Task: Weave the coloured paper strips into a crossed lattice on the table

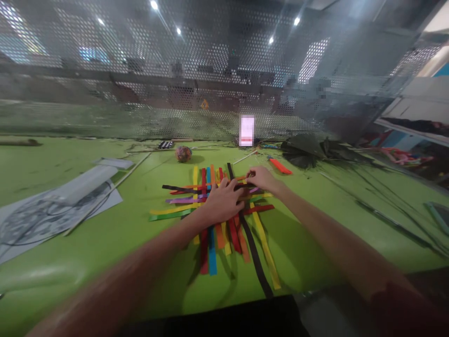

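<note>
Colourful flat strips lie crossed over and under each other in a loose weave on the green table (140, 262). My left hand (224, 203) rests palm down on the middle of the weave, its fingers spread over the strips and hiding part of them. At the far right side of the weave, my right hand (261, 179) pinches near the end of an orange strip (241, 178). Toward me hang the long loose ends of a black strip (254, 252), a yellow strip (266, 248) and a blue strip (212, 255). Green and yellow ends stick out at the left.
Beyond the weave sit a small multicoloured ball (183, 154) and an orange-red object (280, 166). Dark dried leaves (303, 150) lie at the back right. On the left, a thin stick (108, 194) crosses a printed sheet (114, 194). A perforated screen (217, 70) closes off the back.
</note>
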Motion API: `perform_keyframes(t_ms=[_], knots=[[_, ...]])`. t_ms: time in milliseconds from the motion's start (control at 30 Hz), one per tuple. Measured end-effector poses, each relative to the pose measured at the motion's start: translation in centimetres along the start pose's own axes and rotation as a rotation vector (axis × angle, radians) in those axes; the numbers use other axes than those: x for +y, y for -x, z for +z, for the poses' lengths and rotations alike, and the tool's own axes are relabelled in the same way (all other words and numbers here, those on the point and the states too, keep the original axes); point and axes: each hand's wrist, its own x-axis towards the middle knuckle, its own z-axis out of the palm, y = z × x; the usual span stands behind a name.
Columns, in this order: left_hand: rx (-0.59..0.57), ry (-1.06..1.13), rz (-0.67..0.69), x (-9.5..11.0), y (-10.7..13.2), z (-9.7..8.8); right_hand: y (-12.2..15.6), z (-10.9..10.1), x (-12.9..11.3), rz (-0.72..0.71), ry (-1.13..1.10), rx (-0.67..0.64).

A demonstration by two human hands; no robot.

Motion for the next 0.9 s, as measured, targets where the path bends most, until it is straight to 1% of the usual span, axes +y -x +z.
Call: perform_keyframes(t_ms=[133, 300, 367, 433, 500, 533, 600, 667, 733, 800, 900], knots=[[0.012, -0.001, -0.009, 0.0, 0.1, 0.0, 0.4, -0.3, 0.2, -0.024, -0.029, -0.002], [0.028, 0.003, 0.004, -0.2, 0.1, 0.2, 0.6, -0.8, -0.2, -0.133, -0.150, -0.053], [0.026, -0.005, 0.011, -0.3, 0.2, 0.3, 0.7, -1.2, -0.9, -0.169, -0.111, -0.056], [0.026, -0.013, 0.016, -0.3, 0.2, 0.4, 1.7, -2.1, -1.8, -0.215, -0.032, -0.008], [0.027, -0.009, 0.018, -0.3, 0.3, 0.5, 4.3, -3.1, -2.5, -0.273, 0.051, 0.079], [0.028, -0.004, 0.017, -0.3, 0.4, 0.4, 6.1, -3.4, -2.7, -0.288, 0.068, 0.102], [0.032, 0.003, 0.014, -0.1, 0.4, 0.3, 10.6, -3.5, -2.8, -0.321, 0.081, 0.103], [0.034, 0.007, 0.002, 0.1, 0.4, 0.2, 15.2, -2.5, -2.6, -0.358, 0.152, 0.155], [0.031, 0.018, -0.005, 0.2, 0.3, 0.0, 18.7, -0.8, -2.2, -0.365, 0.240, 0.183], [0.022, 0.035, -0.005, 0.3, 0.3, -0.1, 20.7, 0.9, -2.0, -0.349, 0.307, 0.213], [0.021, 0.058, 0.006, 0.3, 0.3, -0.1, 21.3, 2.5, -2.2, -0.335, 0.332, 0.247]])
